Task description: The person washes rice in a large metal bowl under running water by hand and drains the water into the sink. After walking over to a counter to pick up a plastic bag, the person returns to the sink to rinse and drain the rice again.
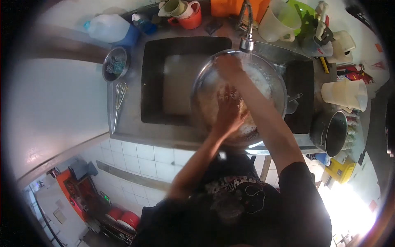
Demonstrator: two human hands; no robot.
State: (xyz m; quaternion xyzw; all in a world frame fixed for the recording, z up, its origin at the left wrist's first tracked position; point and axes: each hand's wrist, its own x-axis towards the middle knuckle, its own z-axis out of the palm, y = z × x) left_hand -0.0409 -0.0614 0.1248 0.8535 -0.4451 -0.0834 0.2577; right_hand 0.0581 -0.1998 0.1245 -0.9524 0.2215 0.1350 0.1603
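A large round metal bowl (197,88) sits over the sink, with cloudy, foamy liquid inside it. My left hand (230,109) is down in the bowl, wet with foam, its thumb apart from its fingers; nothing can be made out in its grasp. Further up, my right hand (228,68) is at the bowl's far left rim, with my right forearm crossing above the bowl. Its fingers are blurred and partly hidden. The spring-hose faucet (247,43) hangs at the bowl's far edge.
The dark sink basin (153,82) lies left of the bowl. A whisk (119,103) and a small metal bowl (115,64) rest on the left counter. To the right are a metal pot (335,133) and cream plastic containers (345,94). A red mug (189,19) stands behind the sink.
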